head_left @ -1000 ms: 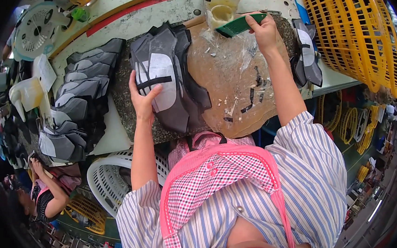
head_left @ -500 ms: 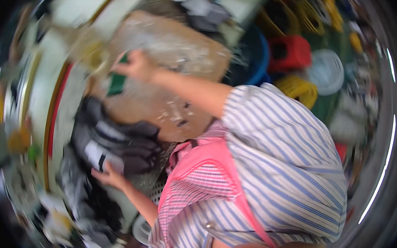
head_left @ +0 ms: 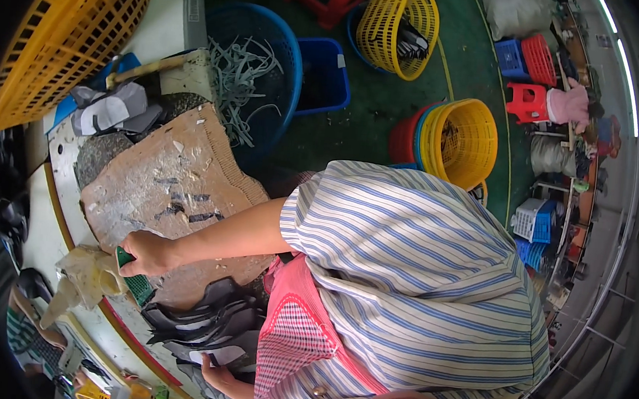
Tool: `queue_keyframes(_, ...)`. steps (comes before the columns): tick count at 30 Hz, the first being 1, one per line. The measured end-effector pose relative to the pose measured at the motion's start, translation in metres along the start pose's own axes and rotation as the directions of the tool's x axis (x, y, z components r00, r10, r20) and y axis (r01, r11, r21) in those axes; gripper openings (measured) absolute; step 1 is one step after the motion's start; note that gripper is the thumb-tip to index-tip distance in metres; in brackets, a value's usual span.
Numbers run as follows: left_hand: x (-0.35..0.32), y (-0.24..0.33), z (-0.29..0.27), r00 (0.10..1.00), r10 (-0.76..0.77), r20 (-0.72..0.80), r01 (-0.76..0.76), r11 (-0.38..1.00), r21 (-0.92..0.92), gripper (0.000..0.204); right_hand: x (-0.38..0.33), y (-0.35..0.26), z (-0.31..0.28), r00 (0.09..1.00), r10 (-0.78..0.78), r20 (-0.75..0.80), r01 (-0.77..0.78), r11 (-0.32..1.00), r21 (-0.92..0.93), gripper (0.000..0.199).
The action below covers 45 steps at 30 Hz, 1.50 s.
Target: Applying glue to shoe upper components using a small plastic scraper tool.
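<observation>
Right hand [head_left: 146,253] closed on green ridged plastic scraper [head_left: 133,281] at edge of brown glue-stained board [head_left: 178,188]; left hand [head_left: 217,377] resting on grey cut pieces [head_left: 208,322], grip unclear. Gluing step likely; next requires steady stroke.

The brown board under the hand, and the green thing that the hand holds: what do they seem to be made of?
The brown board looks like thick cardboard or fibreboard: matt, worn, smeared with whitish patches, its edge frayed. The green thing in the right hand looks like moulded plastic with a fine ribbed or bristled face, perhaps a brush; I cannot tell more.
</observation>
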<state>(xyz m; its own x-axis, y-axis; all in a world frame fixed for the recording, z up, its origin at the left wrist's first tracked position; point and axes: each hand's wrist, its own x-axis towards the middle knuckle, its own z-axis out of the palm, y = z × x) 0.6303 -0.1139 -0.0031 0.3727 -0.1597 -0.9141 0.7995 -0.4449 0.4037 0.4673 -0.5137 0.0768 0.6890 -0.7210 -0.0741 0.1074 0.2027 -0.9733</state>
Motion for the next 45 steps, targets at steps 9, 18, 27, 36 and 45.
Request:
queue_keyframes(9,-0.115,-0.014,0.087,0.772,0.620,0.138,-0.616,0.784,-0.076,0.056,0.025,0.055,0.020,0.998,-0.043,-0.049,0.037,0.993,-0.112,0.028)
queue_keyframes(18,-0.100,-0.047,0.071,0.759,0.444,-0.477,-0.645,0.408,-0.646,0.030,0.018,0.052,0.057,0.890,0.173,0.422,-0.233,0.968,0.095,0.020)
queue_keyframes(27,-0.099,-0.069,0.096,0.566,0.650,-0.508,-0.804,0.299,-0.514,0.043,-0.005,0.053,0.105,0.763,0.280,0.582,-0.387,0.920,0.065,0.017)
queue_keyframes(36,-0.059,-0.090,0.118,0.639,0.542,-0.546,-0.767,0.393,-0.508,0.054,-0.036,0.061,0.188,0.620,0.237,0.748,-0.270,0.959,-0.080,0.015)
queue_keyframes(45,-0.038,-0.098,0.123,0.640,0.481,-0.599,-0.768,0.386,-0.511,0.052,-0.040,0.110,0.250,0.443,-0.113,0.889,0.711,0.648,-0.272,0.008)
